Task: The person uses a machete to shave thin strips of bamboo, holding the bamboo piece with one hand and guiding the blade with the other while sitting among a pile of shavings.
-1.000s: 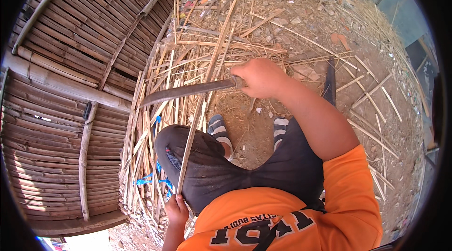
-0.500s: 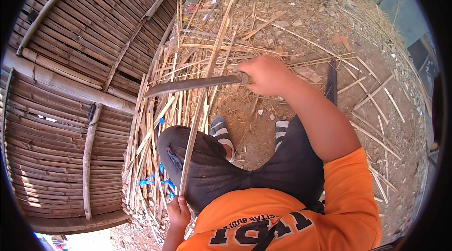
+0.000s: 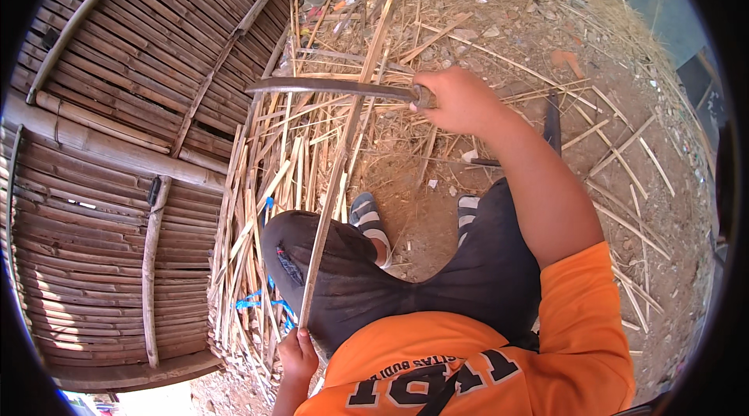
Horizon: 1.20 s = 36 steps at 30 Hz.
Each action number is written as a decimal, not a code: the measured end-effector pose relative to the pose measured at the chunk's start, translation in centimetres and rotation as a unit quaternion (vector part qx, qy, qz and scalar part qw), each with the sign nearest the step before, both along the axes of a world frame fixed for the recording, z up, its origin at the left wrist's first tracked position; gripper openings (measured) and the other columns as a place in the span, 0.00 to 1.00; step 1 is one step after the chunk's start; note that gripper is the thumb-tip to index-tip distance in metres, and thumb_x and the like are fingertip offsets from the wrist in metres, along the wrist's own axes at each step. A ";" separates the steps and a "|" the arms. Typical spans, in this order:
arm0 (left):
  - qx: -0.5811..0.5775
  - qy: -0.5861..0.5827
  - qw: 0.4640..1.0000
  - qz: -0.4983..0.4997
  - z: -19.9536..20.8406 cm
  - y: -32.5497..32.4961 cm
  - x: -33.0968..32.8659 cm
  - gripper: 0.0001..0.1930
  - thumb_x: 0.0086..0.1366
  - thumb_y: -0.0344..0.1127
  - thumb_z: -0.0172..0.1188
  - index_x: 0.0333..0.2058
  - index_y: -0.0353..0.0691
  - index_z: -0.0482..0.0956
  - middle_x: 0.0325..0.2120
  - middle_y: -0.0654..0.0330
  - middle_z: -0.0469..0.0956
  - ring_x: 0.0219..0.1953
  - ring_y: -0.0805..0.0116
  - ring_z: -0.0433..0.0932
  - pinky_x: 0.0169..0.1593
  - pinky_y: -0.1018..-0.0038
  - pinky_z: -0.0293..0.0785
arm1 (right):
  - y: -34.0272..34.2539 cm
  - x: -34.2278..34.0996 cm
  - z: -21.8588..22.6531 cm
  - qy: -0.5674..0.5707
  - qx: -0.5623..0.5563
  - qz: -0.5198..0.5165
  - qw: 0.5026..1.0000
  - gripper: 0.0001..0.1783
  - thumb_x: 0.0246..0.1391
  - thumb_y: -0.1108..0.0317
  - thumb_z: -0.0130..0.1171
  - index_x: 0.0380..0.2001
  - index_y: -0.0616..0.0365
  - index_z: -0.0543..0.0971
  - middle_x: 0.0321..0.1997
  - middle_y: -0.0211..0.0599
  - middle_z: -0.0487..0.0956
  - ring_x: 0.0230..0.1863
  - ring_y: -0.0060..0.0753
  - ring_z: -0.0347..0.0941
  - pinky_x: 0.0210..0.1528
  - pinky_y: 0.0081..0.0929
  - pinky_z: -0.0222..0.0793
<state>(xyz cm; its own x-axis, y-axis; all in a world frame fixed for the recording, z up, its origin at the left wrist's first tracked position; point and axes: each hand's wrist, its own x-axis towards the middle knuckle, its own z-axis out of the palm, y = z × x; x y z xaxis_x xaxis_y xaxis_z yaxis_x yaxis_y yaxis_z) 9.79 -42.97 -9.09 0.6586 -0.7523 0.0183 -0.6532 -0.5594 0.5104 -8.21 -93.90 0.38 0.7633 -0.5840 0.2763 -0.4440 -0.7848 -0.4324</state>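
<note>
My left hand (image 3: 297,354), low in the picture beside my left thigh, is closed on the near end of a long split bamboo strip (image 3: 331,196). From there the strip slants up and away past my left knee to the far side. My right hand (image 3: 459,102) is wrapped round the handle of a machete (image 3: 328,86), out in front of me. Its long dark blade points left and crosses the upper part of the strip. Whether the edge touches the bamboo, I cannot tell.
A heap of bamboo strips (image 3: 290,159) lies to the left, with blue cord (image 3: 261,300) among it. A slatted bamboo wall (image 3: 109,182) rises beyond. More strips (image 3: 624,159) are scattered on the dirt at right. A dark bar (image 3: 552,123) stands past my right knee.
The machete and my right hand have moved farther away from me along the strip and slightly right. My left hand and the strip have hardly moved.
</note>
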 end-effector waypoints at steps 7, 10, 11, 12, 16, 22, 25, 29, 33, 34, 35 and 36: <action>-0.010 -0.015 1.000 0.004 0.4 -0.5 0.6 0.22 0.75 0.44 0.46 0.25 0.34 0.72 0.12 0.48 0.68 0.15 0.46 0.71 0.21 0.59 0.62 | 7.1 3.2 1.6 0.082 -0.092 0.192 0.974 0.10 0.42 0.69 0.63 0.32 0.52 0.79 0.26 0.42 0.81 0.35 0.51 0.81 0.37 0.49 0.76; 0.004 -0.057 0.998 0.019 0.0 1.4 1.8 0.21 0.75 0.44 0.47 0.26 0.35 0.74 0.13 0.47 0.69 0.17 0.42 0.73 0.22 0.56 0.64 | 4.0 2.1 1.1 0.042 -0.075 0.132 0.988 0.10 0.43 0.69 0.63 0.33 0.52 0.80 0.27 0.43 0.81 0.34 0.51 0.81 0.37 0.49 0.76; 0.003 -0.067 0.998 0.008 0.2 1.4 2.3 0.21 0.74 0.44 0.47 0.26 0.35 0.74 0.13 0.47 0.70 0.16 0.43 0.72 0.22 0.56 0.64 | 2.1 0.9 0.8 0.007 -0.058 0.077 0.995 0.11 0.43 0.69 0.63 0.34 0.52 0.80 0.28 0.44 0.81 0.35 0.52 0.81 0.37 0.49 0.75; 0.002 -0.079 0.997 0.002 0.5 1.4 2.6 0.21 0.74 0.44 0.48 0.25 0.35 0.74 0.13 0.47 0.70 0.16 0.43 0.72 0.21 0.57 0.64 | 0.4 0.1 0.3 -0.030 -0.042 0.025 0.998 0.12 0.44 0.69 0.63 0.35 0.52 0.80 0.28 0.45 0.81 0.35 0.52 0.81 0.38 0.50 0.75; 0.009 -0.034 0.999 0.027 0.7 1.4 2.2 0.23 0.75 0.45 0.48 0.24 0.34 0.73 0.12 0.49 0.70 0.16 0.48 0.72 0.22 0.58 0.64 | -0.7 -0.6 0.5 -0.025 0.007 -0.042 0.999 0.18 0.45 0.64 0.68 0.42 0.54 0.81 0.30 0.45 0.82 0.34 0.53 0.80 0.36 0.48 0.75; 0.006 0.037 0.999 0.024 0.8 -0.8 2.0 0.25 0.76 0.46 0.46 0.26 0.32 0.74 0.13 0.53 0.69 0.16 0.60 0.69 0.23 0.63 0.63 | 5.9 3.2 -0.2 0.030 -0.096 0.147 0.984 0.13 0.41 0.69 0.65 0.34 0.53 0.79 0.26 0.42 0.80 0.32 0.51 0.80 0.34 0.48 0.75; -0.019 0.043 0.999 0.011 1.9 -1.0 2.4 0.25 0.77 0.47 0.45 0.25 0.32 0.73 0.12 0.55 0.68 0.16 0.65 0.67 0.22 0.64 0.62 | 6.0 3.2 0.2 0.024 -0.110 0.166 0.980 0.11 0.39 0.69 0.65 0.30 0.53 0.77 0.24 0.41 0.78 0.32 0.50 0.80 0.33 0.48 0.75; -0.016 0.041 0.999 0.023 1.9 -0.1 3.3 0.26 0.77 0.49 0.45 0.27 0.33 0.75 0.13 0.60 0.68 0.17 0.71 0.67 0.22 0.67 0.61 | 0.0 0.6 0.1 -0.041 -0.005 0.012 0.999 0.10 0.43 0.66 0.67 0.31 0.52 0.79 0.25 0.42 0.80 0.33 0.51 0.81 0.35 0.48 0.75; -0.011 0.043 0.999 0.026 2.2 -0.7 2.7 0.26 0.77 0.50 0.44 0.30 0.32 0.76 0.14 0.61 0.68 0.19 0.72 0.66 0.24 0.69 0.61 | 0.4 0.2 -0.6 -0.063 -0.022 -0.019 0.998 0.11 0.42 0.67 0.65 0.32 0.54 0.79 0.25 0.42 0.80 0.33 0.52 0.80 0.36 0.48 0.75; -0.021 0.062 0.998 0.026 2.0 -0.8 2.6 0.26 0.77 0.50 0.44 0.29 0.33 0.76 0.14 0.61 0.67 0.19 0.73 0.65 0.24 0.69 0.60 | 1.3 0.5 -0.6 -0.040 -0.033 0.020 0.998 0.13 0.42 0.68 0.66 0.34 0.53 0.79 0.26 0.43 0.80 0.33 0.52 0.80 0.36 0.48 0.75; -0.030 0.081 0.996 0.026 1.8 -1.1 2.6 0.27 0.77 0.51 0.44 0.29 0.33 0.76 0.14 0.62 0.67 0.19 0.74 0.64 0.24 0.70 0.60 | 2.4 1.1 -0.5 -0.017 -0.044 0.058 0.997 0.15 0.42 0.68 0.67 0.37 0.53 0.80 0.27 0.43 0.81 0.34 0.52 0.80 0.36 0.47 0.75; -0.040 0.101 0.994 0.025 1.6 -1.3 2.5 0.27 0.78 0.51 0.43 0.29 0.33 0.76 0.14 0.63 0.66 0.20 0.75 0.63 0.24 0.70 0.59 | 3.5 1.5 -0.3 0.007 -0.055 0.096 0.994 0.17 0.41 0.68 0.67 0.39 0.52 0.80 0.28 0.44 0.81 0.34 0.52 0.80 0.36 0.47 0.76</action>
